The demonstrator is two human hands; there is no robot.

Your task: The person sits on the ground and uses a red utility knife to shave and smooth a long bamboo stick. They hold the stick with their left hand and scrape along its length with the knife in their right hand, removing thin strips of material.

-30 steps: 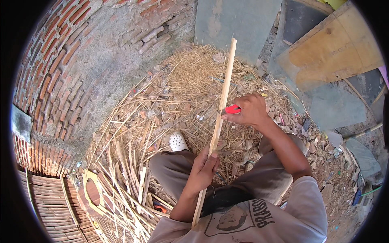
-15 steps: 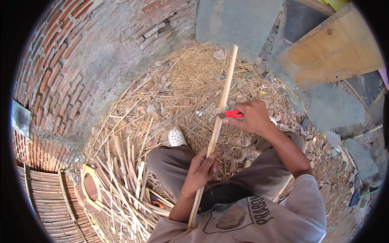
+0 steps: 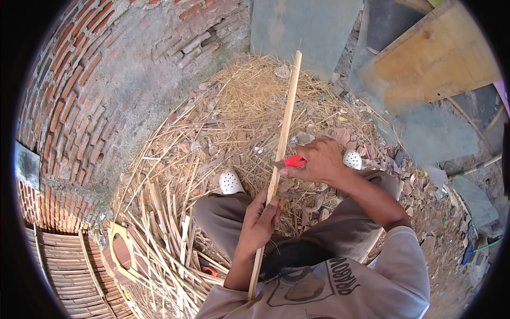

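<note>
A long pale strip, of wood or bamboo (image 3: 287,109), slants from my lap up and away, its lower end against my shirt. My left hand (image 3: 260,217) is closed around its lower part. Farther up, my right hand (image 3: 317,161) grips a red-handled utility knife (image 3: 295,161). The knife's blade rests across the strip, a short way beyond my left hand. Fingers of both hands are partly hidden behind what they hold.
Many cut strips (image 3: 172,239) lie heaped at my left, with an orange-handled tool (image 3: 209,270) among them. Shavings (image 3: 249,87) cover the ground ahead. A brick wall (image 3: 85,106) rises at left; flat sheets and boards (image 3: 430,58) lean at far right. My white clogs (image 3: 230,182) show by my knees.
My right hand has drawn the knife down along the strip, closer to my left hand. The strip's far end has shifted slightly left; my left hand keeps its hold.
</note>
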